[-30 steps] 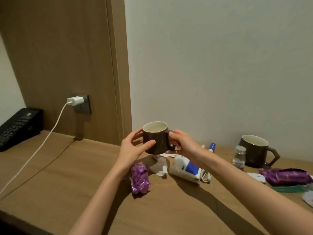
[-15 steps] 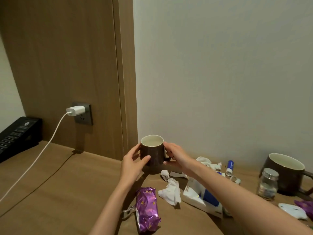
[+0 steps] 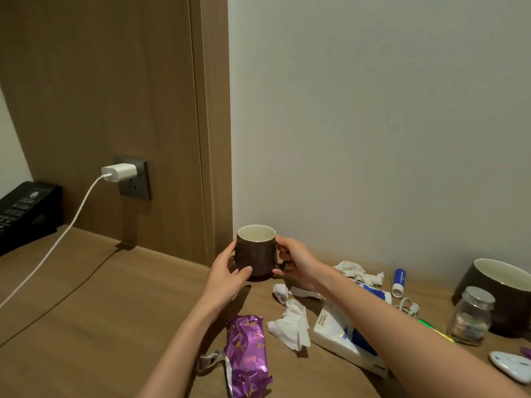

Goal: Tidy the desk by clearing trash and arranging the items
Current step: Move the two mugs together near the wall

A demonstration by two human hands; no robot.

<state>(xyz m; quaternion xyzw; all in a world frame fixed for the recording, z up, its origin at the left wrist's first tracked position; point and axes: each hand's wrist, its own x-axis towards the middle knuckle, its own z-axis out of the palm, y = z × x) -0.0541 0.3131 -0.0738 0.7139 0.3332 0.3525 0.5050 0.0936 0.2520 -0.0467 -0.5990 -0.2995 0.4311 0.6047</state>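
The person is arranging the brown mug [image 3: 256,255]: the left grip [image 3: 227,275] is curling round its body and the right grip [image 3: 298,264] is holding its handle, with the mug sitting on or just above the wooden tabletop [image 3: 115,297] near the pale wall [image 3: 373,139]. Next, probably, both are needing to let go gently, then turn to the crumpled tissue [image 3: 290,323] and purple wrapper [image 3: 247,357] lying just in front of the mug

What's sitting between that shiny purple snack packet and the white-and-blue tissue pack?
A crumpled white tissue lies on the wooden desk between them, in the head view.
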